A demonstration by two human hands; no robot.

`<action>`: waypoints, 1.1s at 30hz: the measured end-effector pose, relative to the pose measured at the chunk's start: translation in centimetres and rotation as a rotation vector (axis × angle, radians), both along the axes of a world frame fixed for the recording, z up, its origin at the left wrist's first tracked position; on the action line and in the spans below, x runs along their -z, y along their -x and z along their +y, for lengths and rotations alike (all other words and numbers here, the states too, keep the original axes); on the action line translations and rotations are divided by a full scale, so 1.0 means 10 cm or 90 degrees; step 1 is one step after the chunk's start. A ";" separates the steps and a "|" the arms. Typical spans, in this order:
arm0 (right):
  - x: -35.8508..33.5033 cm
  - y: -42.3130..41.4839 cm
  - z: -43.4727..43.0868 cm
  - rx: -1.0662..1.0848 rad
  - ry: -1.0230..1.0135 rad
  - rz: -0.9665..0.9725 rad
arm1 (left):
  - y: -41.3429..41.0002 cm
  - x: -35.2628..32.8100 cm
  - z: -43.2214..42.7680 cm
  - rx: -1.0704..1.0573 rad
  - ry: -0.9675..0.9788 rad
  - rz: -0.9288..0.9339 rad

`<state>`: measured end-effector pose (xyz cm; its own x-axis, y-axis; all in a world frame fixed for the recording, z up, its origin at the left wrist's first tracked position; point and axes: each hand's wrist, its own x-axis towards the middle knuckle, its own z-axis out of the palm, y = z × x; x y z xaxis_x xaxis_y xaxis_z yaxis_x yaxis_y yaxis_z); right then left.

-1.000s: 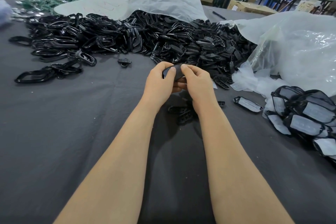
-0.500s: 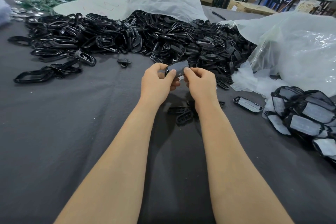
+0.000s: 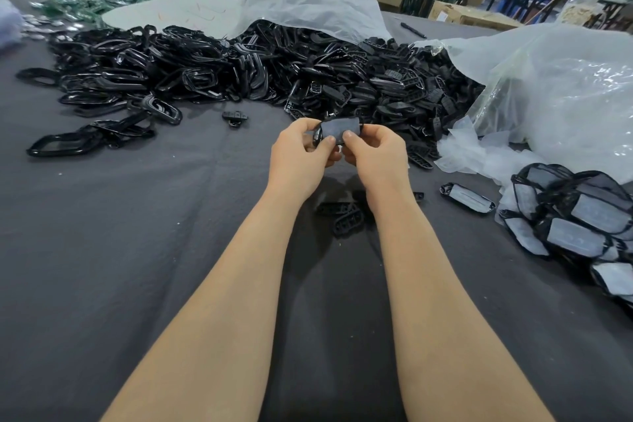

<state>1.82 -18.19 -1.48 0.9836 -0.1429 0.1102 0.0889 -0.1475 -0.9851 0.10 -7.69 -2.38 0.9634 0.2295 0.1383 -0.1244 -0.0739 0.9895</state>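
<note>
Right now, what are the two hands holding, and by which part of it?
One small black piece with a grey face. The left hand pinches its left end, the right hand its right end, thumbs on the near edge.

Bright even overhead light falling, glare glinting on the plastic bag [image 3: 561,92] at right, soft shadows pooling on the dark cloth [image 3: 102,243] at centre, frame edges bending, upper background blurring.
</note>
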 end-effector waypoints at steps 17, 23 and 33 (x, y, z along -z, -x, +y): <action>-0.01 0.01 -0.02 -0.033 0.010 0.011 | -0.02 0.02 0.01 -0.022 0.034 0.050; -0.01 0.00 0.00 -0.029 -0.007 0.017 | 0.02 0.01 0.00 -0.027 0.020 0.023; 0.03 -0.03 -0.02 -0.010 0.007 0.016 | 0.00 0.01 0.03 -0.021 0.024 0.050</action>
